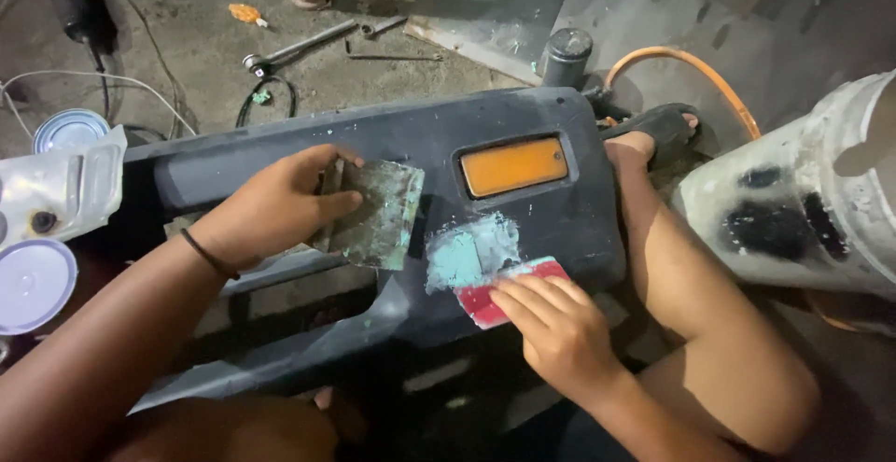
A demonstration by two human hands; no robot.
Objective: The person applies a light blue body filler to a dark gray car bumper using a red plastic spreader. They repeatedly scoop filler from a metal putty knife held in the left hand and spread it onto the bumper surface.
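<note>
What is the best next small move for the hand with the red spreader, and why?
Probably draw the red spreader with the right hand across the pale green filler patch: it looks thick and uneven on the dark bumper panel.

Red spreader [499, 292] lies flat against teal putty patch [469, 249] on bumper [392, 145].

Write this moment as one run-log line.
left hand: holds putty board | right hand: presses red spreader on filler patch | bumper panel
</note>
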